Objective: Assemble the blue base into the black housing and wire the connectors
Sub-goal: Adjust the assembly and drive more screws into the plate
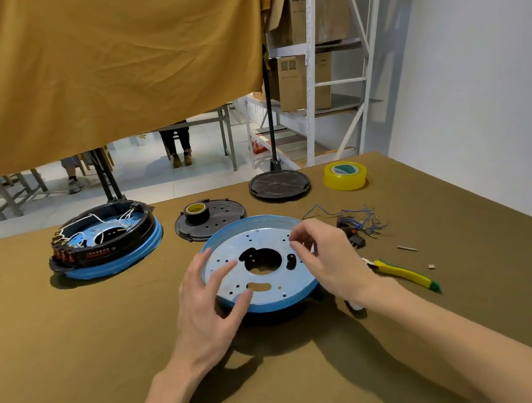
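Note:
A blue base point(264, 287) with a silvery perforated inner plate lies open side up in the middle of the table, over a dark part that shows only at its near edge. My left hand point(210, 303) hovers over its left rim with fingers spread and straight. My right hand point(327, 254) is above its right rim, fingers loosely curled, holding nothing I can see. At the left sits a black housing point(120, 241) joined with another blue base, white wires and red connectors inside. A bundle of loose wires and connectors point(356, 222) lies right of the base.
A black perforated disc point(224, 222) carries a small roll of tape point(196, 211). Further back lie a black round cover point(279, 185) and a yellow tape roll point(345, 175). Yellow-green pliers point(405, 275) lie at the right. A yellow cloth hangs behind; shelving stands at the back right.

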The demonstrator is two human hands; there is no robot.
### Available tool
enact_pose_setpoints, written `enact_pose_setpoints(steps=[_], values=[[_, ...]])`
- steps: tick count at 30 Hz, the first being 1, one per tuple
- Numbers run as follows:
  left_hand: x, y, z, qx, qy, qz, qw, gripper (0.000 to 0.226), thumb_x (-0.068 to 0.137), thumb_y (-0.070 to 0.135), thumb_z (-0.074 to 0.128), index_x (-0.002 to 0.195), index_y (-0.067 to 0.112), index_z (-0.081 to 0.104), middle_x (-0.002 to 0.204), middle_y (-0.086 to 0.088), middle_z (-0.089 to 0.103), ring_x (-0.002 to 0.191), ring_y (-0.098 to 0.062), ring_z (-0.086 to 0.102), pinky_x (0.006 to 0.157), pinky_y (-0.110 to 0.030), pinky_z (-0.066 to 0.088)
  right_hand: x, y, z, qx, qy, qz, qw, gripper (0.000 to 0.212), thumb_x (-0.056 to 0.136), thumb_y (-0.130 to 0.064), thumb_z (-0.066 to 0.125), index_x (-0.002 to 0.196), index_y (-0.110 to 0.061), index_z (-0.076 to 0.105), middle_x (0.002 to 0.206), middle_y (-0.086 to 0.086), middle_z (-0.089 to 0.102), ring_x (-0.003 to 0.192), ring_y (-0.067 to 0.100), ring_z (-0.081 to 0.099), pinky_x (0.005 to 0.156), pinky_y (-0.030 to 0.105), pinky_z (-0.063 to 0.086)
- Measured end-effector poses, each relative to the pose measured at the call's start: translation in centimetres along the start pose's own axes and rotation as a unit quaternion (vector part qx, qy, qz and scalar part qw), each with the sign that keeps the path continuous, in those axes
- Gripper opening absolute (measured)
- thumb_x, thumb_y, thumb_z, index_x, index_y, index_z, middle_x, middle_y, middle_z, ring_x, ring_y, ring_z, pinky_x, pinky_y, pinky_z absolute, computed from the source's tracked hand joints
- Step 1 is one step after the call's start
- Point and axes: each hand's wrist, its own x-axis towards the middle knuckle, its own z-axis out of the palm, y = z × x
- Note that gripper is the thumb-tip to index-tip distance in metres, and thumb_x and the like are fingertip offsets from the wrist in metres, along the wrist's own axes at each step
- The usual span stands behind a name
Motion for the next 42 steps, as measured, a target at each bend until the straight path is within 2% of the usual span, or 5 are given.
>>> enact_pose_setpoints(steps=[4, 10, 20, 31, 42], values=[[-0.2, -1.0, -1.5, 0.106, -0.11, 0.116, 0.981, 0.042, 0.081, 0.07, 0.064, 0.11, 0.041, 0.072, 0.127, 0.022, 0.062, 0.135, 0.0, 0.045, 0.126, -0.05, 0.022, -0.5, -1.2, 1.9, 0.044, -0.028, 0.011, 0.999, 0.006, 0.098, -0.016, 0.068, 0.103, -0.014, 0.069, 0.09, -0.008, 0.066, 0.084, 0.002, 0.062, 0.074, 0.013, 0.049], [0.5, -0.1, -1.2, 0.045, -0.038, 0.111, 0.992, 0.038, 0.081, 0.06, 0.063, 0.096, 0.027, 0.075, 0.103, 0.017, 0.069, 0.108, -0.002, 0.061, 0.118, -0.042, 0.034, -0.1, -2.4, 1.0, 0.027, 0.12, -0.028, 0.992, 0.005, 0.098, -0.014, 0.066, 0.103, -0.014, 0.066, 0.096, -0.005, 0.059, 0.085, 0.004, 0.056, 0.075, 0.015, 0.046], [3.8, 4.1, -3.1, -0.246, 0.164, -0.072, 0.953, 0.027, 0.088, 0.046, 0.071, 0.07, 0.028, 0.061, 0.061, 0.017, 0.05, 0.057, -0.001, 0.045, 0.053, -0.013, 0.035, 0.0, -5.4, 0.6, 0.167, 0.155, -0.07, 0.971, 0.013, 0.098, -0.007, 0.065, 0.102, -0.02, 0.061, 0.087, -0.013, 0.061, 0.082, 0.008, 0.061, 0.071, 0.011, 0.045], [3.5, 3.7, -3.9, -0.499, 0.152, -0.347, 0.78, 0.048, 0.094, 0.042, 0.068, 0.1, -0.006, 0.073, 0.1, -0.026, 0.076, 0.087, -0.036, 0.071, 0.085, -0.052, 0.061, 1.7, -7.7, 3.0, 0.27, 0.086, 0.019, 0.959, 0.007, 0.094, -0.011, 0.072, 0.092, -0.018, 0.069, 0.079, -0.001, 0.073, 0.073, 0.015, 0.073, 0.068, 0.033, 0.062], [1.0, 0.0, -2.2, -0.506, 0.037, -0.388, 0.769, 0.038, 0.095, 0.037, 0.062, 0.097, 0.003, 0.079, 0.098, -0.02, 0.076, 0.078, -0.024, 0.073, 0.07, -0.035, 0.062, 2.8, -6.6, 5.4, 0.19, 0.009, 0.036, 0.981, 0.007, 0.09, -0.01, 0.074, 0.089, -0.017, 0.075, 0.076, -0.006, 0.073, 0.071, 0.01, 0.07, 0.069, 0.024, 0.059]])
